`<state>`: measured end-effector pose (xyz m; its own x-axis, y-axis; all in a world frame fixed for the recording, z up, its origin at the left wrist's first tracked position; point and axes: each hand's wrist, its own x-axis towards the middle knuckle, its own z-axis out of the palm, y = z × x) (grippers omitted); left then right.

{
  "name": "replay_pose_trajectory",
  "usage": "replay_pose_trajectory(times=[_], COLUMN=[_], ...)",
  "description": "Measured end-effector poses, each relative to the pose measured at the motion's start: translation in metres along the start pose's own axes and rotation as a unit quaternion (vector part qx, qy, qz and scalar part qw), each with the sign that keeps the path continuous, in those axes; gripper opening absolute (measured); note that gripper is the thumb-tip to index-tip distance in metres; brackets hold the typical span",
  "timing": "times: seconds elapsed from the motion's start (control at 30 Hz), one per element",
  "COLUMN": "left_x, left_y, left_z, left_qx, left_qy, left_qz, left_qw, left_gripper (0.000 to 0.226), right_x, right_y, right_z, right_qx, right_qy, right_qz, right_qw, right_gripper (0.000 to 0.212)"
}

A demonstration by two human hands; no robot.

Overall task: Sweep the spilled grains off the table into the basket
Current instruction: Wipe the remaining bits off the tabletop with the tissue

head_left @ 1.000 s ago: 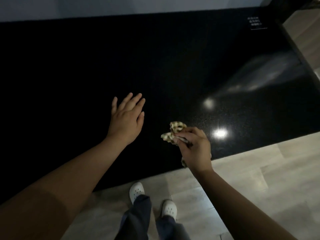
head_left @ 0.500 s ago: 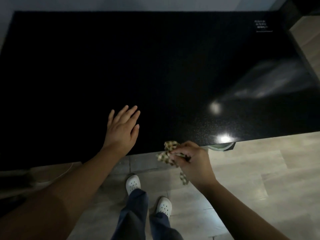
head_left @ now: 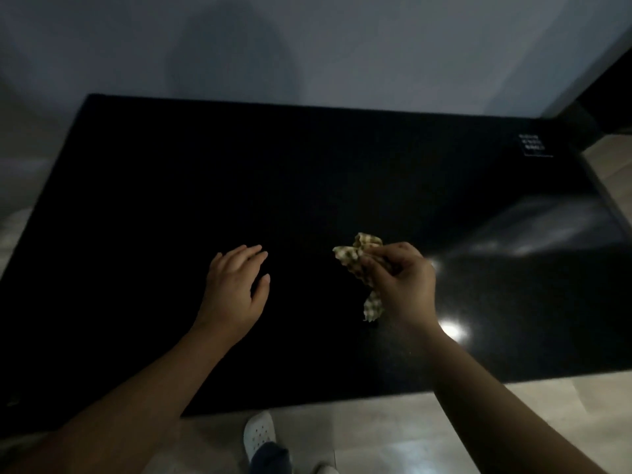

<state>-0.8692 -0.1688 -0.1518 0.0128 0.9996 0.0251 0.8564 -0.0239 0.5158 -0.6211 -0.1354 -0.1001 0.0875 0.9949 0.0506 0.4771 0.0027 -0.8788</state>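
A black glossy table [head_left: 307, 172] fills the middle of the view. My right hand [head_left: 400, 285] grips a crumpled yellow-and-white checked cloth [head_left: 357, 258] just above the table's front right part. My left hand [head_left: 236, 289] is to the left of it over the table, palm down, fingers straight and slightly spread. No grains can be made out on the dark surface. No basket is in view.
A grey wall [head_left: 307, 46] runs behind the table. Pale tiled floor [head_left: 393, 432] lies in front of the table's near edge, with my white shoe [head_left: 259, 432] on it. A small white label [head_left: 531, 149] marks the table's far right corner.
The view has tilted up, so the whole table and the wall show. Both hands have moved from the table's near edge farther in over the surface. The cloth stays in my right hand.
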Motion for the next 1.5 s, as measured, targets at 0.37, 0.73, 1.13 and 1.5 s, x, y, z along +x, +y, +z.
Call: replay_pose_trajectory(times=[0.37, 0.73, 1.13, 1.5], left_x=[0.129, 0.171, 0.174, 0.175], left_y=[-0.027, -0.045, -0.042, -0.044], left_z=[-0.005, 0.012, 0.013, 0.013], left_qx=[0.031, 0.076, 0.082, 0.095], left_qy=[0.008, 0.026, 0.018, 0.012], left_qz=[-0.003, -0.016, -0.034, -0.029], left_qw=[0.999, 0.997, 0.996, 0.995], left_gripper=[0.054, 0.057, 0.052, 0.055], right_x=[0.137, 0.314, 0.402, 0.341], right_y=[-0.003, 0.021, 0.033, 0.012], right_z=[0.047, 0.089, 0.137, 0.107], right_qx=[-0.008, -0.072, -0.114, -0.062], right_qy=[0.010, 0.011, 0.002, -0.049], right_qz=[-0.014, -0.084, -0.050, -0.070], right_qw=[1.000, 0.994, 0.992, 0.994], right_gripper=[0.011, 0.017, 0.022, 0.013])
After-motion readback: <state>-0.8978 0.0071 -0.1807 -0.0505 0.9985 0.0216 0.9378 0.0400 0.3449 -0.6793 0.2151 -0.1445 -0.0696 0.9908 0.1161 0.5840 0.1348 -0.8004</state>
